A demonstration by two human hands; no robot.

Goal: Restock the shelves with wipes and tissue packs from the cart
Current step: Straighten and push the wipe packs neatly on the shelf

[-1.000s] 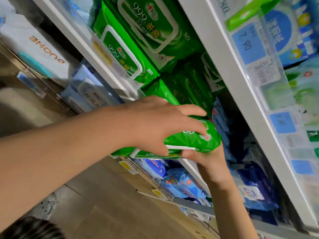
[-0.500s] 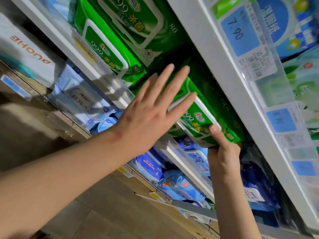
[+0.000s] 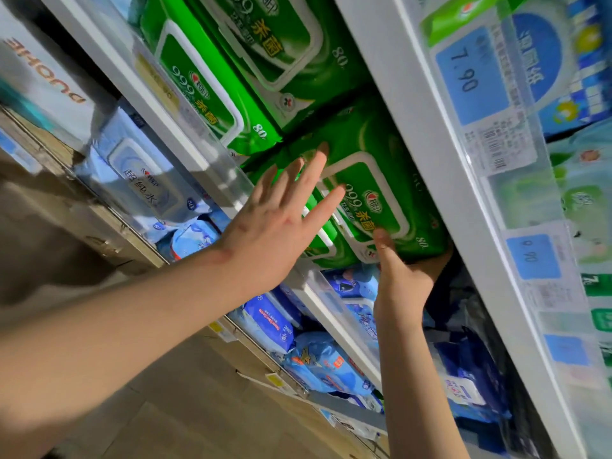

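While your right hand [image 3: 405, 276] grips pack [image 3: 390, 150] at 5 o'clock corner, left hand [image 3: 278, 226] presses flat, fingers spread.

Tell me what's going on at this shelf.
A person is shelving a green wipes pack. The right hand grips the pack's near end from underneath, with the thumb on its front. The left hand presses against the pack's face with straight fingers. The pack lies in the shelf next to matching green packs and is not yet released.

blue price tag [image 3: 470, 74], wood-look floor [image 3: 185, 409]
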